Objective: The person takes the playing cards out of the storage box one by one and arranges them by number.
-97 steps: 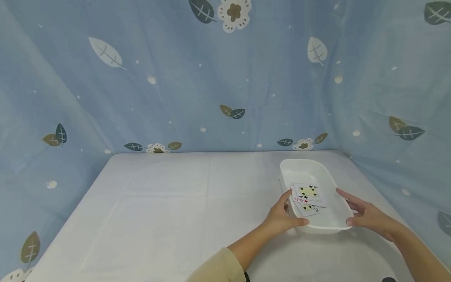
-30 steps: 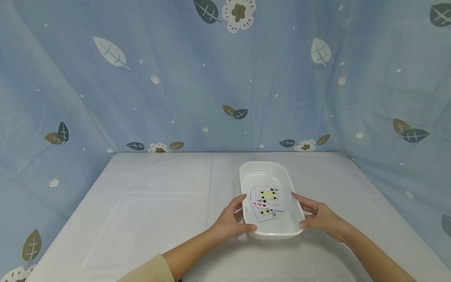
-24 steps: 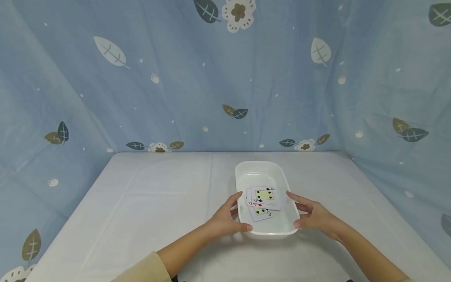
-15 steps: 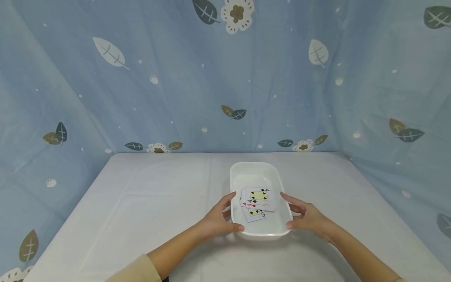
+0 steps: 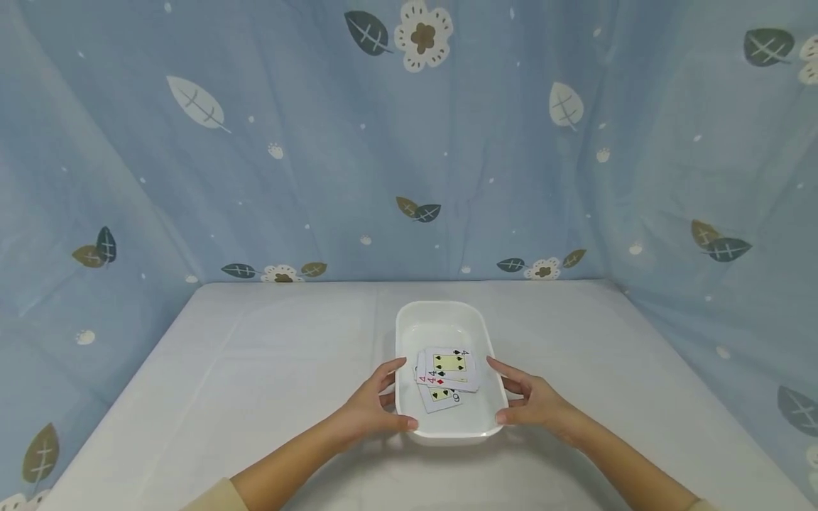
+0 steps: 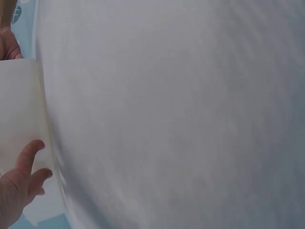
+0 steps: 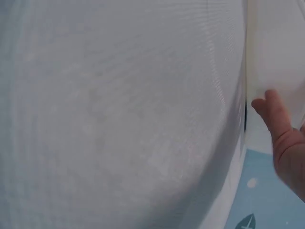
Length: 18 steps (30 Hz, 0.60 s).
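A white plastic tray [image 5: 476, 419] with rounded corners is held level between both hands, near the middle of the table. My left hand [image 5: 371, 408] grips its left side, index fingertip at the rim and thumb at the near corner. On the opposite side my right hand [image 5: 533, 406] grips likewise. Several playing cards [image 5: 451, 363] lie face up and overlapping inside, a four of spades on top. The left wrist view shows left-hand fingers [image 6: 29, 160] against the tray's outer wall [image 6: 19, 105]; in the right wrist view, right-hand fingers [image 7: 274, 112] lie along the wall.
A white cloth covers the table [image 5: 287, 341]. Blue fabric [image 5: 345, 163] printed with leaves and flowers hangs behind it and along both sides.
Both hands have carried the tray leftward, from the right side of the table to about the middle. The cards have travelled inside it, and the grip looks the same.
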Motion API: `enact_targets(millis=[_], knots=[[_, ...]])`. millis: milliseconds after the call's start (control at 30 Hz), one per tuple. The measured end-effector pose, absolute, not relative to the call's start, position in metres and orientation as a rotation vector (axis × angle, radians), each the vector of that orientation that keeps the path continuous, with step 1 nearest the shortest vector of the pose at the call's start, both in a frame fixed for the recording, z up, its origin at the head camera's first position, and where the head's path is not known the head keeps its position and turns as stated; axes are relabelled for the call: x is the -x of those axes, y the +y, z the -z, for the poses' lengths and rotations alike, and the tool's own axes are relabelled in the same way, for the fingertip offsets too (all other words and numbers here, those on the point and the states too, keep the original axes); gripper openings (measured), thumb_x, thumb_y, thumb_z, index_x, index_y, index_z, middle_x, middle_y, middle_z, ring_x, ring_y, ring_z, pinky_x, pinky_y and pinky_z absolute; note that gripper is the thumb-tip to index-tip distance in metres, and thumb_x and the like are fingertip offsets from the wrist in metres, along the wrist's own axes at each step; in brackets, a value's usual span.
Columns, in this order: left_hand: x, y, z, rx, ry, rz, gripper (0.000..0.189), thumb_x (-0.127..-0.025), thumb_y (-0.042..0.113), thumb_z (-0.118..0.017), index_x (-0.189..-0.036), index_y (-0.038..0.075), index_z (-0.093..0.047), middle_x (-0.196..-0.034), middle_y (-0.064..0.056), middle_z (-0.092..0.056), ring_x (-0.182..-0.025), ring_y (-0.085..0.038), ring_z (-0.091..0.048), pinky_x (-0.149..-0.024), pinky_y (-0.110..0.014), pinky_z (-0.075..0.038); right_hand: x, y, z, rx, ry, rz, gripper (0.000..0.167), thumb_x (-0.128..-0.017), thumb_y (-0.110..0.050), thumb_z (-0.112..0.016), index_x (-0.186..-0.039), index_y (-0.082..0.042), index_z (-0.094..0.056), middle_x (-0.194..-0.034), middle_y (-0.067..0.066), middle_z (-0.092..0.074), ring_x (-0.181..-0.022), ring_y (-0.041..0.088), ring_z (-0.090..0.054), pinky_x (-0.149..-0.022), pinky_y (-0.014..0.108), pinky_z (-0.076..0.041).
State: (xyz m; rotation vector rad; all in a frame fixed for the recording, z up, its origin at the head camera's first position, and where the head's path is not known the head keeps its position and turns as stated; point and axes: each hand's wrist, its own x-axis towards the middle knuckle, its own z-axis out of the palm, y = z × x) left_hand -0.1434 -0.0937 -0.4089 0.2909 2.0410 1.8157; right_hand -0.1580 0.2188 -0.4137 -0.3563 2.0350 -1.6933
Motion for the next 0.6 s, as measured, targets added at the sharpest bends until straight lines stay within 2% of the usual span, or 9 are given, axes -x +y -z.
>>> enact_targets(millis=[233, 600], knots=[[0.144, -0.1, 0.41, -0.286, 2.065, -1.774, 0.102, -0.068, 0.005, -0.084, -0.149, 0.014, -0.023, -0.149, -0.026, -0.026, -0.13, -0.045, -0.038, -0.096, -0.044, -0.046, 0.156, 0.21, 0.416, 0.335, 2.066, 1.716, 0.093, -0.076, -0.008, -0.077, -0.15, -0.006, -0.021, -0.142, 0.033, -0.034, -0.109, 0.037, -0.061, -0.081, 0.04, -0.055], [0.147, -0.102, 0.409, -0.277, 2.073, -1.762, 0.102, -0.067, 0.003, -0.084, -0.149, 0.015, -0.024, -0.148, -0.027, -0.028, -0.13, -0.044, -0.039, -0.096, -0.044, -0.046, 0.154, 0.207, 0.419, 0.334, 2.037, 1.75, 0.097, -0.075, -0.005, -0.078, -0.151, -0.009, -0.018, -0.142, 0.034, -0.034, -0.109, 0.035, -0.061, -0.081, 0.036, -0.055]])
